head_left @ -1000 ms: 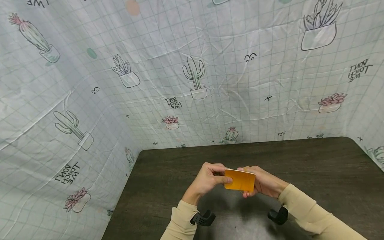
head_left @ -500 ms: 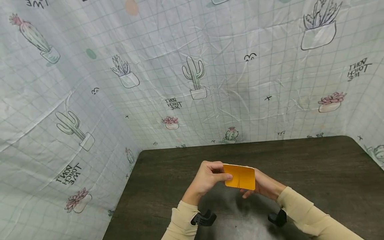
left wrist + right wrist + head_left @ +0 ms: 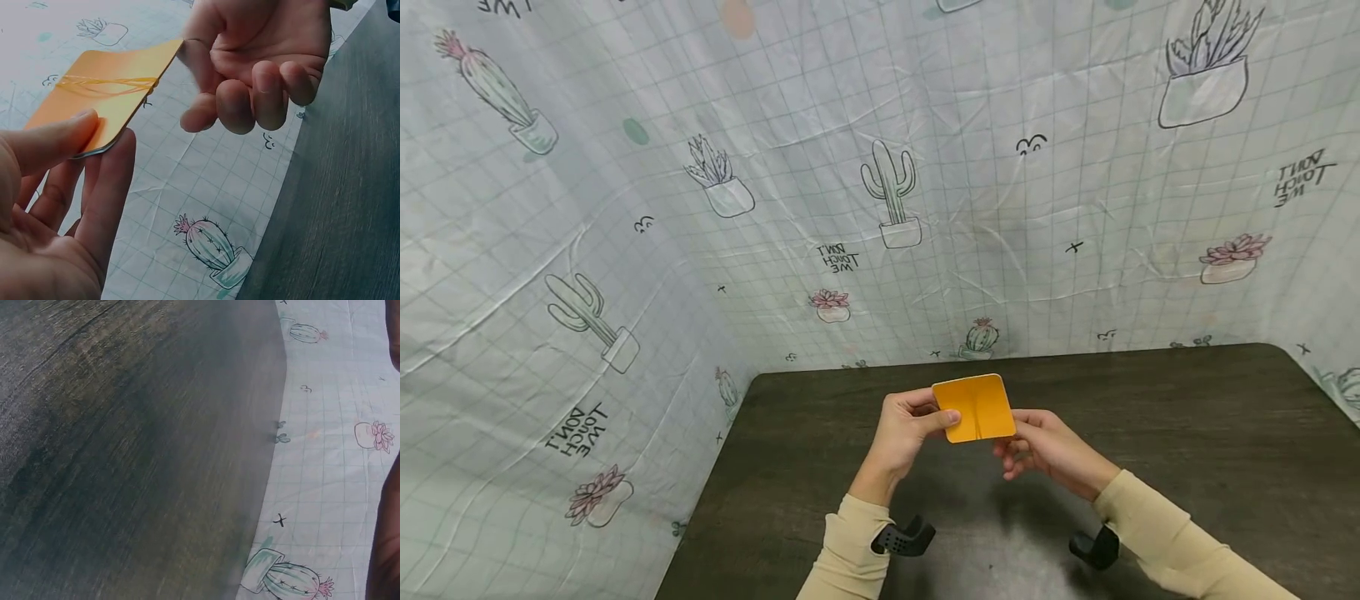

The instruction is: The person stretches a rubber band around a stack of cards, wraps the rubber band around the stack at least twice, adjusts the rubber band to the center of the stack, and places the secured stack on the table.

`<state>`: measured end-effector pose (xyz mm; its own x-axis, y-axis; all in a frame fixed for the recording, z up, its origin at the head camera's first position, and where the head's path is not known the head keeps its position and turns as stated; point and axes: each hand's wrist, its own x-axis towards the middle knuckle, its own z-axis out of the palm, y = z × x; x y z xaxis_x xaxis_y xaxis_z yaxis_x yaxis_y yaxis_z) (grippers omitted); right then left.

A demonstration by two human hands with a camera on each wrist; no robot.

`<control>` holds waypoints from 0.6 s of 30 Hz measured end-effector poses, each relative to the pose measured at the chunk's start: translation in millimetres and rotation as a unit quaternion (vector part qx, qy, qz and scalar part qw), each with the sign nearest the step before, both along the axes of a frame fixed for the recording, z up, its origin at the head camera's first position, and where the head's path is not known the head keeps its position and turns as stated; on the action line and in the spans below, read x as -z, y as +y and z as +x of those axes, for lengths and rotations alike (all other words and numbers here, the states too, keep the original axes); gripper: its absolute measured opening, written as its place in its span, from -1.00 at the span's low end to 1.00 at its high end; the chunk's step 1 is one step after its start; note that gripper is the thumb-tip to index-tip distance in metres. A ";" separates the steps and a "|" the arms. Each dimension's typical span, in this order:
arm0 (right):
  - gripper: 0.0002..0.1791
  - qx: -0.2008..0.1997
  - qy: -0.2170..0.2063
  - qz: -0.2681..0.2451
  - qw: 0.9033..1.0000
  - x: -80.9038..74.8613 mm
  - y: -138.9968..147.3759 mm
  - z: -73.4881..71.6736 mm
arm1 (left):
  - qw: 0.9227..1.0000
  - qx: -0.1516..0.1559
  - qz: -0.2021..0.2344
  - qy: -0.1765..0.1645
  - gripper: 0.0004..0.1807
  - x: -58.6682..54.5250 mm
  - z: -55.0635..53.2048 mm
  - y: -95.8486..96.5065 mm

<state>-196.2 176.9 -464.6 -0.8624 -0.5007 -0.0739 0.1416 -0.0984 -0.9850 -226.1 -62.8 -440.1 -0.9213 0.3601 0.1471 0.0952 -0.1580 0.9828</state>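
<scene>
A small orange square pad (image 3: 987, 398) with rounded corners is held up over the table. In the left wrist view, yellow rubber bands (image 3: 106, 82) run across the pad in several strands. My left hand (image 3: 901, 433) pinches its left side, with the thumb on the near face and the fingers behind. By the pad's right edge is my right hand (image 3: 1060, 450), its fingers (image 3: 269, 94) loosely curled. No right finger lies over the near face, and whether that hand touches the edge is unclear. Only dark slivers of a hand show at the border of the right wrist view.
A dark wood-grain table (image 3: 820, 467) lies beneath both hands. Behind it and to the sides hangs a white gridded cloth (image 3: 790, 167) printed with cacti. Black wrist straps (image 3: 906, 537) sit over the beige sleeves.
The pad has risen and moved left, and its face has turned more toward the head camera. My right hand, earlier partly behind the pad, now shows more at its right edge.
</scene>
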 end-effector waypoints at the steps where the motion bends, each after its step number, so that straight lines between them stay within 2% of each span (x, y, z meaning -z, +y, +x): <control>1: -0.58 -0.006 0.006 -0.001 1.000 1.1 -0.8 0.0 | 1.000 -0.003 -0.001 0.002 -0.69 0.3 -0.6 -0.3; 5: -0.66 -0.038 0.026 -0.009 0.999 5.5 -5.8 0.6 | 1.000 -0.019 -0.002 0.006 -0.72 1.2 -2.6 -0.9; 8: -0.64 -0.048 0.039 -0.007 0.998 5.0 -12.8 2.8 | 1.000 -0.031 -0.001 0.003 -0.73 1.4 -3.0 0.1; 13: -0.66 -0.007 0.051 0.025 0.998 0.5 -27.9 5.8 | 1.000 -0.029 -0.004 -0.004 -0.72 1.4 -2.1 3.4; 18: -0.66 0.040 0.052 0.028 0.997 -0.1 -34.9 7.2 | 1.000 -0.022 -0.007 -0.009 -0.72 2.2 -1.3 3.1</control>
<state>-189.0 142.0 -464.5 -0.9038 -0.4278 -0.0077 0.0318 -0.0494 -0.9983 -227.4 -59.7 -442.3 -0.9389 0.3209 0.1248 0.0832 -0.1403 0.9866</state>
